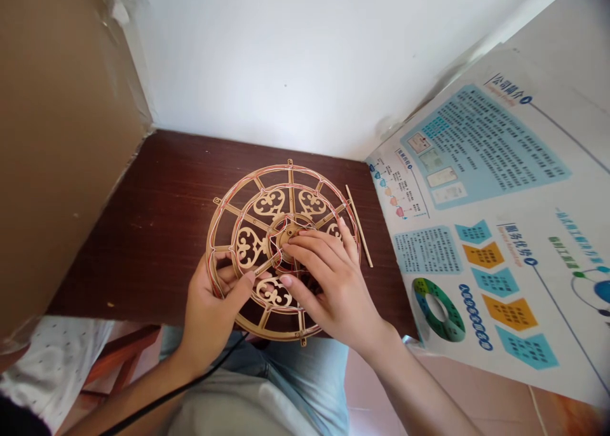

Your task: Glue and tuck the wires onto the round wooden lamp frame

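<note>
While the left hand (213, 312) clasps the lower-left rim of a round fretwork wooden wheel (289, 168), thumb across a spoke, the right hand (328, 290) lies spread beside it, nearer the central hub (286, 234). A thin wooden stick (358, 226) lies just right of the wheel on the dark table (143, 245).

pale blue jeans (309, 366) (grey shirt (223, 410) above)

A dark reddish-brown wood-grain tabletop (138, 245) carries a round fretwork wooden wheel threaded with red string (250, 245), and just beside it lies a thin pale wooden stick (359, 226).
</note>
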A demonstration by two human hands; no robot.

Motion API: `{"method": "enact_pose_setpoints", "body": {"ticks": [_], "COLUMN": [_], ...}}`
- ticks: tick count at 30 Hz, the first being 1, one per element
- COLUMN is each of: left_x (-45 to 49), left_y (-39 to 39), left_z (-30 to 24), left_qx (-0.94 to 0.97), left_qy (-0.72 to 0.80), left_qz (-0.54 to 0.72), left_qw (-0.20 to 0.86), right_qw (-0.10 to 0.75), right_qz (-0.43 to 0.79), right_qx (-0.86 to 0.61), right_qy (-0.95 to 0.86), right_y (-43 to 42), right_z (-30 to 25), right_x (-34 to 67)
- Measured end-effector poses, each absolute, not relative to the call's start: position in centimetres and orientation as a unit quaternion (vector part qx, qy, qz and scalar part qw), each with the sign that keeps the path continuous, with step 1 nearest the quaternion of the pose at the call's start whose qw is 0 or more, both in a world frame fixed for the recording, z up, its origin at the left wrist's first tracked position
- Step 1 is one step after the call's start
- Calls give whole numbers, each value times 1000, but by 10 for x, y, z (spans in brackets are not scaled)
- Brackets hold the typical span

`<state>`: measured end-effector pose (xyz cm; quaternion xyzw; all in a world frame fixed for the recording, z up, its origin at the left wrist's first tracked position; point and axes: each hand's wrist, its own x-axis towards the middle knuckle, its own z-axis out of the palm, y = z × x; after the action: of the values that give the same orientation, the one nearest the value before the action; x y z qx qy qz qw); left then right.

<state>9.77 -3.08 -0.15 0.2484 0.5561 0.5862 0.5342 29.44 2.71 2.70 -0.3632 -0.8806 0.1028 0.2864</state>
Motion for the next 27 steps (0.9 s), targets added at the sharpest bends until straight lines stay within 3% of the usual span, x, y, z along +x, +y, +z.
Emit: {"method": "enact_pose_setpoints", "body": {"ticks": [27], "left_x": [95], "left_y": [-32], "left_z": [-3], "left_qx": [233], "left_qy": [550], "left_qz": [589], "left_qw": [544], "right_qw": [251], "right_qz": [23], "right_qx": [-303], "right_qy": [-919], "right_y": [35], "right_z": [25], "right_x": [303]}}
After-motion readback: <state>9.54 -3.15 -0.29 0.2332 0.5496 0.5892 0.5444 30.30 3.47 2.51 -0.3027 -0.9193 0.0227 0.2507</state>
